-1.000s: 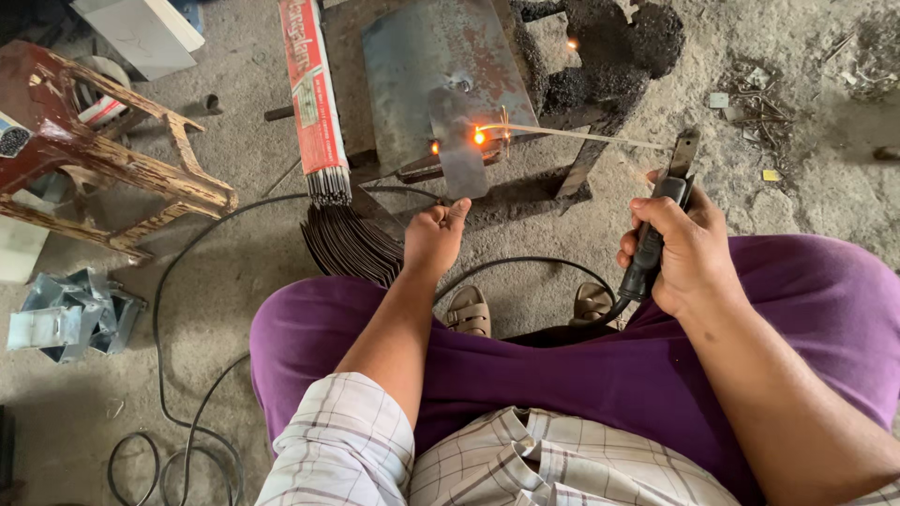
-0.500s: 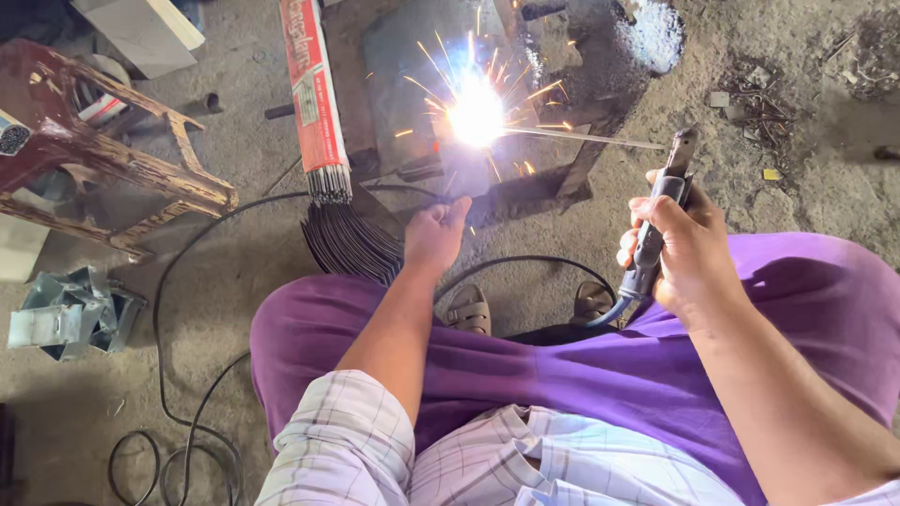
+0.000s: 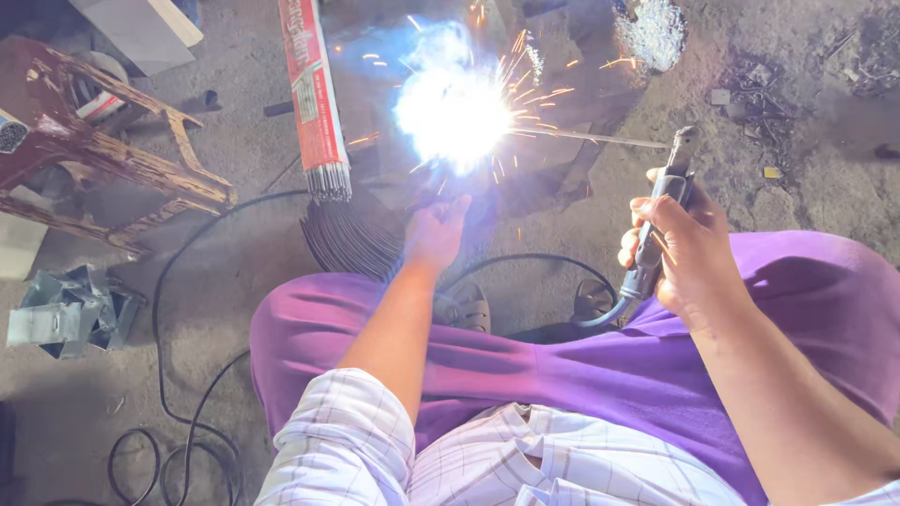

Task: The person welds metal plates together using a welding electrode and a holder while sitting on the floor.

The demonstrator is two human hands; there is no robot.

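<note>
A long red packet lies on the floor at the far left, its near end open, with a bundle of grey welding rods sticking out of it toward the person. Just near of it a fan of dark curved metal strips rests on the ground.

The right hand has its fingers wrapped tight around the dark handle of the electrode holder, which stands nearly upright at the right, over the purple-clad knee. From its far end a thin welding rod runs almost level to the left, its long axis left to right, the tip lost in a white-blue arc throwing sparks over the metal workpiece on the floor. The left hand reaches just near of the glare; whether its fingers pinch anything, I cannot tell.

A black cable loops across the floor at the left. Farther left stand a worn wooden stool and a pile of folded grey metal pieces.
</note>
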